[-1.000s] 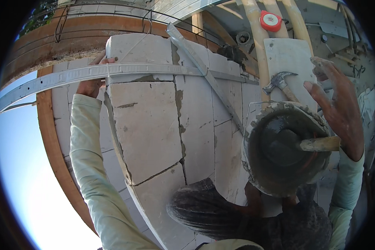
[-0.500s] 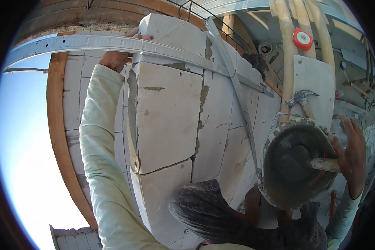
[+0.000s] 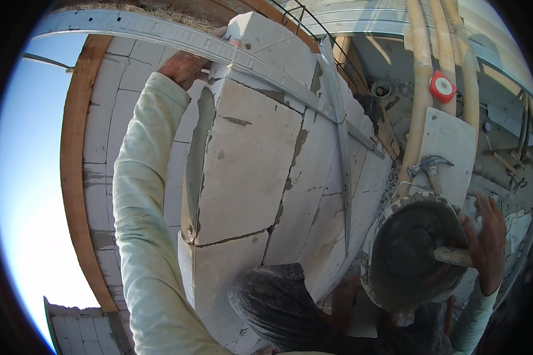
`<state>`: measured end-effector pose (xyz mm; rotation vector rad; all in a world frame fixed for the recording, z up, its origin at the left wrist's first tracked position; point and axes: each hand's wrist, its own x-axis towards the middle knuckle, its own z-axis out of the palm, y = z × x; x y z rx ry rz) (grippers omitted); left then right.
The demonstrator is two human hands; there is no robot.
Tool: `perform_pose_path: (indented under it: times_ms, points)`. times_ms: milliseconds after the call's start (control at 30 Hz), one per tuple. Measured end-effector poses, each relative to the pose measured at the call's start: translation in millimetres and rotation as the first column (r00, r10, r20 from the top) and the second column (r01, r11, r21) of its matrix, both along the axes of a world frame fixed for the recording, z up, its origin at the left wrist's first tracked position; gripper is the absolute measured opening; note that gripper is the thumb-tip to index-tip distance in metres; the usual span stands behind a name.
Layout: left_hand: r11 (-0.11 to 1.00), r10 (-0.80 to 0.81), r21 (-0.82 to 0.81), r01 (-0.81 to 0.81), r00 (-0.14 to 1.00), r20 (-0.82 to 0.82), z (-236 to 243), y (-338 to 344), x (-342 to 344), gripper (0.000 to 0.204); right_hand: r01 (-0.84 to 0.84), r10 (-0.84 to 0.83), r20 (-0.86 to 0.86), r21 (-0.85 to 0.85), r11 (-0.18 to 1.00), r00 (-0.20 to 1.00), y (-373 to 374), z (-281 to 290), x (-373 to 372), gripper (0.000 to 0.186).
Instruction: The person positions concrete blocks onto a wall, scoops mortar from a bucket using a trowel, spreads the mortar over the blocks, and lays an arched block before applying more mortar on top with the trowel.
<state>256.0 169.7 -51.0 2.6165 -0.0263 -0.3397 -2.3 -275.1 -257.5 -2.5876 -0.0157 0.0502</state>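
Note:
My left hand [image 3: 183, 70] is closed at the upper left end of the white block wall [image 3: 249, 163], gripping the long metal profile [image 3: 266, 74] laid across it, fingers partly hidden behind it. A second metal strip [image 3: 343, 165] crosses the profile and runs down the wall face. My right hand [image 3: 487, 242] is open at the right rim of a bucket of grey mortar [image 3: 408, 234], beside a wooden handle [image 3: 451, 255] standing in it. A claw hammer [image 3: 430, 168] lies on a pale board [image 3: 447, 136] above the bucket; a red tape measure [image 3: 442, 87] rests higher, on wooden poles.
Wooden poles [image 3: 419, 71] run up the right. Rebar [image 3: 296, 15] and timber line the top, a plank [image 3: 74, 165] and open sky the left. A small pail [image 3: 381, 90] and scrap pieces lie at right. My dark-clad leg [image 3: 266, 296] is against the wall at bottom.
The view has shifted, so the wall's top and metal profile sit higher. My left hand stays at the profile; my right hand has lowered to the bucket's rim beside the handle.

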Motion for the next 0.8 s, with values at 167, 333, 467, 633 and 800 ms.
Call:
perform_pose_path:
  times_ms: [167, 333, 467, 633, 800]
  points:
    - [0.98, 0.141, -0.127, -0.154, 0.985, -0.101, -2, 2, 5, 0.09, -0.026, 0.028, -0.045, 0.06, 0.998, 0.999, 1, -1, 2, 0.044]
    - [0.995, 0.068, -0.066, -0.07, 0.997, -0.043, 2, -7, -3, 0.09, -0.069, 0.068, 0.019, 0.034, 0.997, 0.997, 1, 5, 4, 0.045]
    - [1.0, 0.016, -0.006, -0.016, 1.0, 0.003, 2, -24, -21, 0.09, -0.062, 0.064, -0.038, 0.044, 0.997, 0.997, -1, 9, 4, 0.045]
    - [1.0, 0.002, -0.002, -0.002, 1.0, 0.028, 0, -25, -19, 0.09, -0.015, 0.016, -0.003, 0.064, 0.998, 1.0, -2, 3, 1, 0.043]
    - [1.0, 0.025, 0.006, -0.025, 1.0, -0.015, 2, -5, -9, 0.081, -0.043, 0.042, 0.024, 0.056, 0.997, 0.999, 4, 7, 3, 0.044]
